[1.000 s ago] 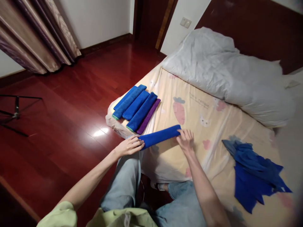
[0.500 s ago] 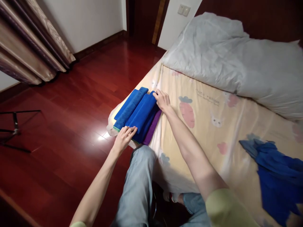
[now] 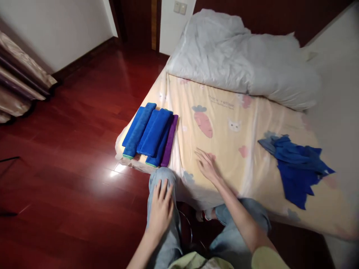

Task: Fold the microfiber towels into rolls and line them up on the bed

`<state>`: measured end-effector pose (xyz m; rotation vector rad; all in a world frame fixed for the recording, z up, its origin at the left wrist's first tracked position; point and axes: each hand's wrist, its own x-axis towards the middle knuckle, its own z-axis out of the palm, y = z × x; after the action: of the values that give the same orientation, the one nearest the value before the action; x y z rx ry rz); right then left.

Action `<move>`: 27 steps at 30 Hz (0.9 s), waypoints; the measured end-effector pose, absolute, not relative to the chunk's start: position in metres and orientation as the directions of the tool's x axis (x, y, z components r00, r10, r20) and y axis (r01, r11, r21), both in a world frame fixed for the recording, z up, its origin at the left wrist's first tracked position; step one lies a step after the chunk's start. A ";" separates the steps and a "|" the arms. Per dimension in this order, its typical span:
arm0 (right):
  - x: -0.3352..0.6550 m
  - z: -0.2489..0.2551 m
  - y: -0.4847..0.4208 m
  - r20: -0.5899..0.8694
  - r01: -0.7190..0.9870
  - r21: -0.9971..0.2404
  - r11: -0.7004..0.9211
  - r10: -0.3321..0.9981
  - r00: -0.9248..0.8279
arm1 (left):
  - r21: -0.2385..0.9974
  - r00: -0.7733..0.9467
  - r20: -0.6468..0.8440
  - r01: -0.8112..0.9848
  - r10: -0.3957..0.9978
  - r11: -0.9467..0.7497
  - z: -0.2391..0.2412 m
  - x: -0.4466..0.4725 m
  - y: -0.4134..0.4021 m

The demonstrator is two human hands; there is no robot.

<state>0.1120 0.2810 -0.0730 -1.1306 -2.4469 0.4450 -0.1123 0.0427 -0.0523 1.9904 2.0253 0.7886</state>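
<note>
Several folded blue towels [image 3: 154, 132] and a folded purple towel [image 3: 169, 142] lie side by side, partly overlapping, at the bed's left corner. My left hand [image 3: 162, 205] rests on my jeans near the knee, fingers spread and holding nothing. Over the patterned sheet, right of the towels, my right hand [image 3: 206, 164] is open with its fingers stretched out, also holding nothing. Farther right on the bed sits a crumpled heap of blue cloths [image 3: 298, 164], apart from both hands.
A patterned yellow bed sheet [image 3: 232, 142] covers the bed. A rumpled grey quilt [image 3: 224, 59] lies along the headboard side. Dark red wooden floor [image 3: 75, 157] runs along the left, with a curtain [image 3: 19, 82] by the wall.
Both hands have let go of the blue towel on the pile. My left hand moved back to my knee, my right hand toward me and right. The view has swung right.
</note>
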 end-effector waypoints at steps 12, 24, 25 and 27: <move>0.330 -0.071 0.088 0.206 0.776 -0.622 0.100 0.978 0.039 | 0.359 -0.001 0.271 0.928 0.962 -0.100 -0.060 -0.084 0.030; 0.359 -0.082 0.094 0.183 0.633 -0.773 -0.021 0.949 0.255 | 0.287 -0.040 0.334 0.956 0.942 -0.061 -0.054 -0.090 0.028; 0.362 -0.083 0.091 0.185 0.622 -0.783 -0.028 0.943 0.275 | 0.290 -0.039 0.340 0.955 0.940 -0.065 -0.052 -0.090 0.028; 0.367 -0.084 0.086 0.191 0.598 -0.801 -0.034 0.932 0.308 | 0.294 -0.031 0.343 0.953 0.939 -0.076 -0.048 -0.088 0.030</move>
<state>0.3669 0.0856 -0.0842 -1.7317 -1.3873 0.4983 -0.0879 0.0305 -0.0479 2.2077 2.1552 0.7359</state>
